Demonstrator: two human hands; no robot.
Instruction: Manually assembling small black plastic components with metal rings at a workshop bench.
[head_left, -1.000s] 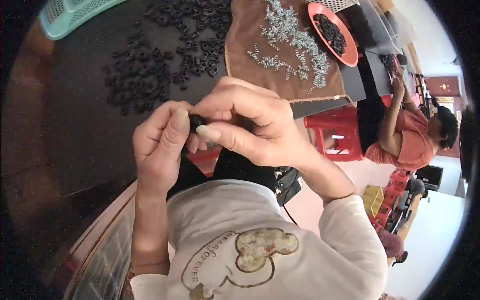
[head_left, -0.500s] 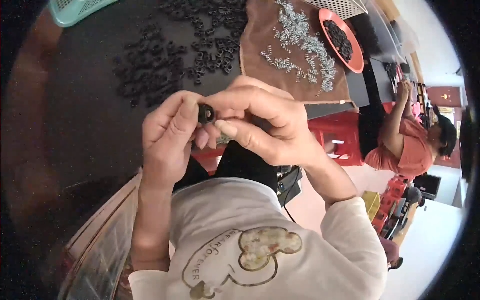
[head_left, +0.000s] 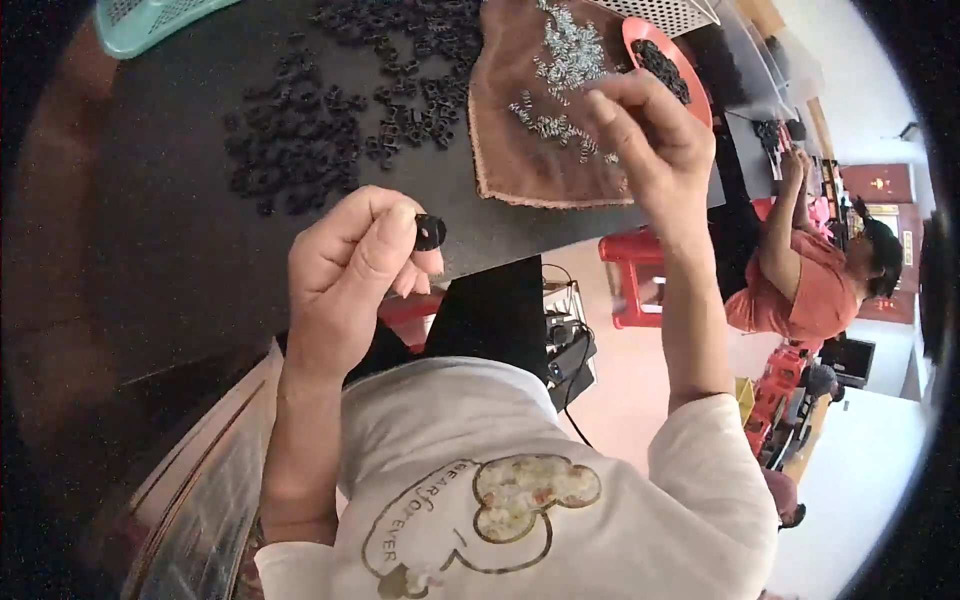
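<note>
My left hand (head_left: 345,265) is closed, pinching a small black plastic part (head_left: 429,232) with a round hole between thumb and fingertips, in front of my body. My right hand (head_left: 660,140) is raised over the brown cloth (head_left: 540,180), apart from the left. Its thumb and index fingertip come close together in a pinch; anything between them is too small to make out. Small silvery coil springs (head_left: 575,55) lie scattered on the cloth beside these fingers. Just behind the right hand is a red plate (head_left: 697,100) of small black pieces (head_left: 660,66), partly covered by it.
Many loose black parts (head_left: 300,140) are spread over the dark table (head_left: 170,220). A green basket (head_left: 150,25) and a white perforated basket (head_left: 670,10) stand along the far side. A red stool (head_left: 632,275) is right of the table. Another person in a red shirt (head_left: 805,285) works farther right.
My right hand has left the black part and moved up and right, over the springs near the plate. The left hand keeps the part, now turned slightly.
</note>
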